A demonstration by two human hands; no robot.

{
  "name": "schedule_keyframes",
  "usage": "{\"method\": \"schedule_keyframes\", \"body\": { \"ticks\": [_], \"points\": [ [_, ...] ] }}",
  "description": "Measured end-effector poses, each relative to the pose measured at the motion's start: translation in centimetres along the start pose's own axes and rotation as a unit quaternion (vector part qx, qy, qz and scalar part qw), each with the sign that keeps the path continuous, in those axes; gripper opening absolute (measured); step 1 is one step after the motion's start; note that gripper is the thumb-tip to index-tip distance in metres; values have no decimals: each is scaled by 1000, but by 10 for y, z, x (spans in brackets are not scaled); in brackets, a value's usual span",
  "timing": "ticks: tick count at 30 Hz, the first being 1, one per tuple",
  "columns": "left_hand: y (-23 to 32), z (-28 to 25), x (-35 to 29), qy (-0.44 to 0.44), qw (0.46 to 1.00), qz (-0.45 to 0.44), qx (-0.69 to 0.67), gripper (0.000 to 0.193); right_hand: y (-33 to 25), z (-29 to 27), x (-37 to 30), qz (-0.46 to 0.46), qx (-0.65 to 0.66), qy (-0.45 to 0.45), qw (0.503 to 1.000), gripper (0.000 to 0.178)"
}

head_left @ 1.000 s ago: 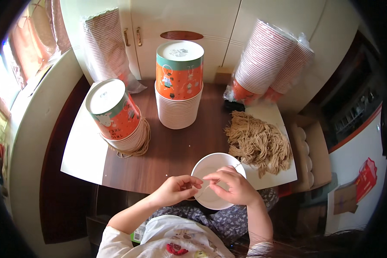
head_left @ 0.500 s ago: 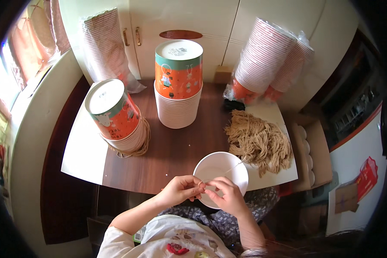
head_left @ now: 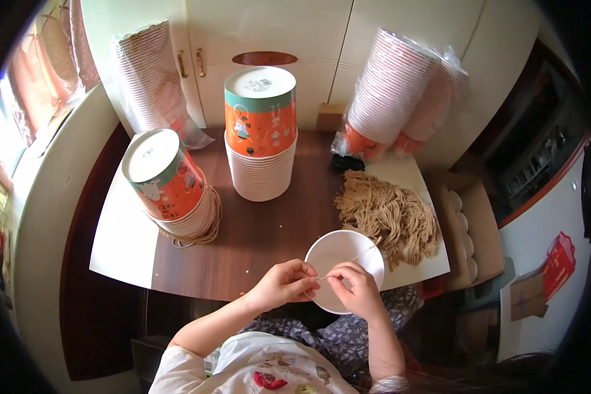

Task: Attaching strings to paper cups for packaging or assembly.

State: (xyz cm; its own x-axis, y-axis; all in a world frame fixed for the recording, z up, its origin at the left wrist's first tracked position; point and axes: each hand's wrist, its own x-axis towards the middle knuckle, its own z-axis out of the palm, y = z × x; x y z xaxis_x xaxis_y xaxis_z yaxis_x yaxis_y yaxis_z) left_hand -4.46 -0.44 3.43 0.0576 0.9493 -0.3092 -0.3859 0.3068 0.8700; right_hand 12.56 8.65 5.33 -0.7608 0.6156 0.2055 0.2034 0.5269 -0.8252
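A white paper bucket (head_left: pixel 329 249) tilts its open mouth up at the table's front edge, by my lap. Over that mouth my left hand (head_left: pixel 287 284) pinches a thin tan cord (head_left: pixel 324 276) between thumb and fingers. Close beside it, my right hand (head_left: pixel 356 290) pinches the same cord, and a short length spans the gap. Part of the cord also crosses the bucket's inside toward its right rim. How it is fixed to the bucket is hidden by my fingers. Just right of the bucket lies a heap of tan cords (head_left: pixel 391 220).
Upside-down orange and green buckets stand in a stack (head_left: pixel 261 125) at the back middle. Another stack (head_left: pixel 167 187), with cords around its base, stands at left. Plastic-wrapped bucket stacks (head_left: pixel 391 92) rise along the back. A cardboard box (head_left: pixel 482 230) sits off the right edge.
My hands have drawn slightly apart, and a stretch of cord now shows between them. The bucket has shifted a little right; the whole view has tilted slightly.
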Motion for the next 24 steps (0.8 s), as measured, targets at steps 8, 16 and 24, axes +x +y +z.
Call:
{"method": "schedule_keyframes", "body": {
  "ticks": [8,16,24],
  "points": [
    [-2,-6,-4,-21,998,55,18,12,-28,21,-29,-81,-194,116,971,7],
    [-17,-13,-7,-62,996,52,-45,13,-29,56,-46,-83,-283,119,948,11],
    [-28,-10,-15,-101,992,75,17,19,-29,35,-48,-74,-214,180,957,13]
  ]
}}
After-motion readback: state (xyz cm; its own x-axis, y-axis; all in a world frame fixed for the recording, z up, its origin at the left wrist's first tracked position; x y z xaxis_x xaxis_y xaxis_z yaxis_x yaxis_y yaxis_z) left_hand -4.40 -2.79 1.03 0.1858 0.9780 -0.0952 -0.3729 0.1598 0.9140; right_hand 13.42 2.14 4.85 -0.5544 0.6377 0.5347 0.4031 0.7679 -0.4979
